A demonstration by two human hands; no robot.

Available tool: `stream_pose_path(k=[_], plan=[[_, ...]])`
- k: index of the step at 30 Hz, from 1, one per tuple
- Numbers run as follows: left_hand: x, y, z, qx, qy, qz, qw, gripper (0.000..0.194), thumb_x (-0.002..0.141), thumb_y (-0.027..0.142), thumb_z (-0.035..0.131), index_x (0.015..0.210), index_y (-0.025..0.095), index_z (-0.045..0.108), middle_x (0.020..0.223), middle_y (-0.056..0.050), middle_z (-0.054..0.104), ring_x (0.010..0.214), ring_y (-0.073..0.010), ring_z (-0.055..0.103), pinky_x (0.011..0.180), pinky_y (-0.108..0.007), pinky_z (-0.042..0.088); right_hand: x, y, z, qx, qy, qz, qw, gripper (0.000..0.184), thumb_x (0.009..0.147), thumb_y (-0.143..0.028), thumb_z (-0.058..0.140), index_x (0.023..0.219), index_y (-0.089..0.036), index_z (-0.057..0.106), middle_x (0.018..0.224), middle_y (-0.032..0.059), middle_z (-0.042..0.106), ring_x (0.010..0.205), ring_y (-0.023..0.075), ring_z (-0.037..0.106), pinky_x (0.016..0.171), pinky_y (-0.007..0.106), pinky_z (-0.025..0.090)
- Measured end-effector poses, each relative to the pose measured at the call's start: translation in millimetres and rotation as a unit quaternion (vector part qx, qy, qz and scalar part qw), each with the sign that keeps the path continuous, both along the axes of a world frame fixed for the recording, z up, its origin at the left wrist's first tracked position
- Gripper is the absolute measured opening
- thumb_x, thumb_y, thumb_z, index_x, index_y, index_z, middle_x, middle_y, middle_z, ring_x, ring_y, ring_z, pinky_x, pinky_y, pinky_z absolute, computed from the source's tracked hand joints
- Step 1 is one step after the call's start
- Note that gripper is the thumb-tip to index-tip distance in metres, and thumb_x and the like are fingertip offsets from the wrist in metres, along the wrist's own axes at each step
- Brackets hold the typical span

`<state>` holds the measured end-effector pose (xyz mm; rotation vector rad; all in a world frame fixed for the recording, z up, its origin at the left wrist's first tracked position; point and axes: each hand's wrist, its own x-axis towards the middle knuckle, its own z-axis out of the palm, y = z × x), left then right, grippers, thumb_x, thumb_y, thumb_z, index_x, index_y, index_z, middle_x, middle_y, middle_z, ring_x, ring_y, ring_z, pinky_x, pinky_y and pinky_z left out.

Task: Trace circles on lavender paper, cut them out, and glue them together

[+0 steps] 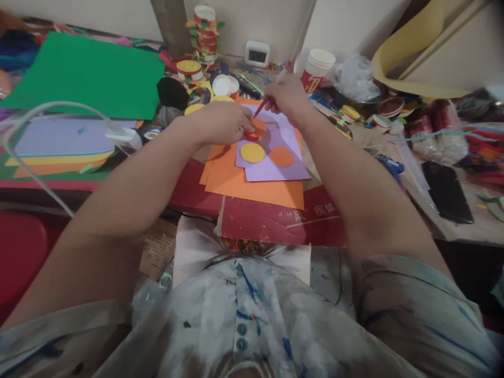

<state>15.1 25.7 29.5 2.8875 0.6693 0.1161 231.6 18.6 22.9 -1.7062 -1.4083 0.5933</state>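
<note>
My right hand [287, 97] grips a red pen [260, 106], its tip pointing down at the edge of a small round cup piece [257, 129] with an orange top and red rim. The fingers of my left hand [224, 122] are closed on the left side of that piece, holding it against purple paper [277, 170]. On the same paper, nearer to me, lie a yellow paper circle [252, 153] and an orange paper circle [282, 156]. Orange sheets [275, 193] stick out beneath the purple ones. My left fingertips are partly hidden.
A large green sheet [90, 73] lies at the left, near a white cable plug [124, 137]. Behind my hands stand a stack of decorated cups [207, 37], a white clock [257, 53] and a paper cup [318, 68]. A black phone [447, 191] rests at the right.
</note>
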Motion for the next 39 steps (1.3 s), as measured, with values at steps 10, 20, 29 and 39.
stream_pose_path(k=[10,20,29,39], plan=[[2.6,-8.7,6.7,-0.002,0.037,0.040,0.999,0.054,0.096,0.030,0.054,0.141,0.037,0.082,0.153,0.003,0.076,0.137,-0.0259,0.071,0.119,-0.034,0.050,-15.6,31.9,-15.1,-0.067,-0.043,0.039,0.996,0.032,0.095,-0.005,0.056,0.066,-0.017,0.067,0.042,-0.0084,0.053,0.053,0.0087,0.050,0.070,0.030,0.051],[1.0,-4.1,2.4,-0.001,0.026,0.017,1.000,0.057,0.094,0.028,0.056,0.145,0.037,0.080,0.152,0.004,0.077,0.136,-0.0237,0.071,0.115,-0.031,0.051,1.3,23.6,-19.0,-0.045,-0.053,0.012,0.998,0.040,0.087,-0.009,0.063,0.053,-0.029,0.058,0.060,0.0040,0.068,0.066,0.0260,0.071,0.082,0.051,0.063],[4.3,-10.2,6.2,-0.001,0.023,0.029,0.999,0.054,0.094,0.026,0.053,0.136,0.033,0.085,0.147,-0.002,0.079,0.144,-0.0294,0.065,0.125,-0.041,0.044,28.0,-23.9,-27.0,0.024,-0.066,-0.011,0.997,0.028,0.098,-0.029,0.065,0.069,-0.028,0.062,0.060,-0.0007,0.068,0.060,0.0153,0.058,0.068,0.035,0.052],[7.0,-2.6,2.7,-0.045,-0.013,0.012,0.999,0.057,0.091,0.024,0.056,0.142,0.032,0.078,0.141,-0.001,0.082,0.136,-0.0253,0.070,0.118,-0.041,0.049,11.6,-136.3,-17.4,0.186,-0.227,0.017,0.956,0.029,0.112,-0.041,0.050,0.098,-0.028,0.071,0.089,0.0069,0.077,0.084,0.0268,0.076,0.079,0.044,0.060]])
